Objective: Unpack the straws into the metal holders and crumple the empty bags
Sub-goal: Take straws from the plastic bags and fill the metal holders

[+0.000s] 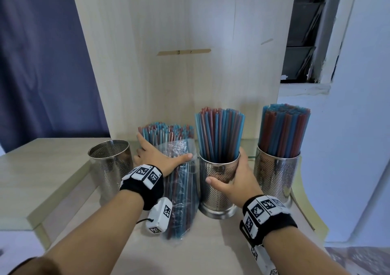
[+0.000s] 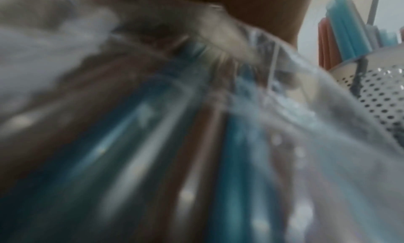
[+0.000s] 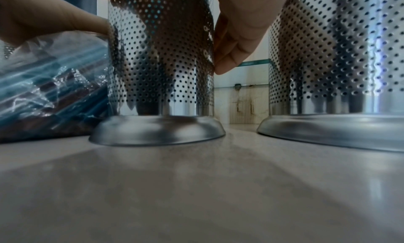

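From the head view, the left hand (image 1: pixel 157 156) is wrapped round the clear bag of straws (image 1: pixel 181 190) standing on the counter (image 1: pixel 211 243), thumb across its front, fingers (image 1: pixel 141 139) reaching round the far side. The right hand (image 1: pixel 236 179) curls round the middle metal holder (image 1: pixel 218 187), already full of straws. An empty holder (image 1: pixel 109 162) sits left, another full holder (image 1: pixel 276 177) right.

Left wrist view is mostly blur: bag plastic and blue and red straws (image 2: pixel 164 143) right up against the lens.

Right wrist view shows the thumb (image 3: pixel 50 17) and fingers (image 3: pixel 238 44) pressed on opposite sides of the perforated holder (image 3: pixel 160 65), bag touching its left side.
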Tool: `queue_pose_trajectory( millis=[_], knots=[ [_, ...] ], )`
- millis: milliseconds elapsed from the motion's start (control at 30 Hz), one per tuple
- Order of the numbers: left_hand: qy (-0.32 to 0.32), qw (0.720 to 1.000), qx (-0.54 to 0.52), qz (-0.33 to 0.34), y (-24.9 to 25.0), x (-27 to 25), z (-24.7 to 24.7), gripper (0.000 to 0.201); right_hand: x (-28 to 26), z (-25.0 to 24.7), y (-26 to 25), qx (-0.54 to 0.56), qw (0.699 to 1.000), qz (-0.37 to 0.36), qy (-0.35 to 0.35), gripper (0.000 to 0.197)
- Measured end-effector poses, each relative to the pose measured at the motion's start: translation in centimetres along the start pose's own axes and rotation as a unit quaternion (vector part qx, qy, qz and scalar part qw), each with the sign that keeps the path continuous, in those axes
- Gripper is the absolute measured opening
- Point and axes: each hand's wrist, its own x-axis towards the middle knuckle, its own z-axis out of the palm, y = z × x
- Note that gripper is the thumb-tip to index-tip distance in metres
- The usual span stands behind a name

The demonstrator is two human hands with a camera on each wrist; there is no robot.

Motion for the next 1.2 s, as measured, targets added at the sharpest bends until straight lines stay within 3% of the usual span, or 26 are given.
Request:
queue_pose_trajectory(
  millis=[133, 400, 567, 700, 767, 833, 900, 967, 1000, 1033, 1100, 1133, 1200],
  knots=[
    [-0.017, 1.0, 0.004, -0.014, -0.5, -0.3, -0.2, 0.164, 0.0, -0.1, 0.0, -0.001, 1.0, 0.0, -0.001, 0.113],
    [-0.037, 0.996, -0.069, 0.042, -1.7, -0.1, -0.6, 0.16, 0.1, -0.1, -0.3, -0.01, 1.0, 0.014, -0.01, 0.112],
    [-0.025, 0.985, -0.159, 0.06, -2.2, -0.5, -0.8, 0.147, -0.1, -0.2, -0.7, -0.007, 1.0, 0.02, -0.009, 0.109],
    [-0.019, 0.974, -0.199, 0.103, -3.3, -0.8, -1.4, 0.137, -0.2, -0.7, -1.1, -0.033, 0.999, 0.028, -0.016, 0.112],
    [-0.004, 0.965, -0.222, 0.142, -4.2, -1.1, -1.9, 0.135, -0.3, -1.1, -1.7, -0.078, 0.994, 0.066, -0.031, 0.111],
    [0.022, 0.947, -0.252, 0.196, -5.1, -1.8, -2.8, 0.133, -0.7, -1.8, -2.7, -0.192, 0.972, 0.118, -0.072, 0.101],
    [0.046, 0.931, -0.267, 0.245, -5.9, -2.7, -4.0, 0.131, -1.6, -2.5, -4.4, -0.334, 0.917, 0.164, -0.143, 0.083],
    [0.057, 0.919, -0.263, 0.287, -6.6, -3.6, -5.0, 0.131, -2.7, -2.8, -6.1, -0.385, 0.883, 0.17, -0.206, 0.066],
    [0.056, 0.914, -0.257, 0.308, -7.1, -3.9, -5.5, 0.13, -3.3, -2.9, -7.1, -0.364, 0.891, 0.145, -0.227, 0.062],
    [0.049, 0.911, -0.247, 0.327, -7.5, -4.3, -5.8, 0.129, -3.7, -2.7, -7.8, -0.298, 0.918, 0.111, -0.235, 0.058],
    [0.008, 0.905, -0.227, 0.359, -8.2, -5.2, -6.0, 0.13, -4.5, -1.5, -9.7, -0.084, 0.971, 0.029, -0.22, 0.07],
    [-0.019, 0.903, -0.218, 0.371, -8.3, -5.6, -6.0, 0.132, -4.6, -0.6, -10.2, 0.013, 0.979, -0.005, -0.202, 0.082],
    [-0.07, 0.898, -0.204, 0.384, -8.5, -6.2, -5.5, 0.134, -4.4, 1.4, -10.3, 0.106, 0.978, -0.033, -0.175, 0.098]
  ],
)
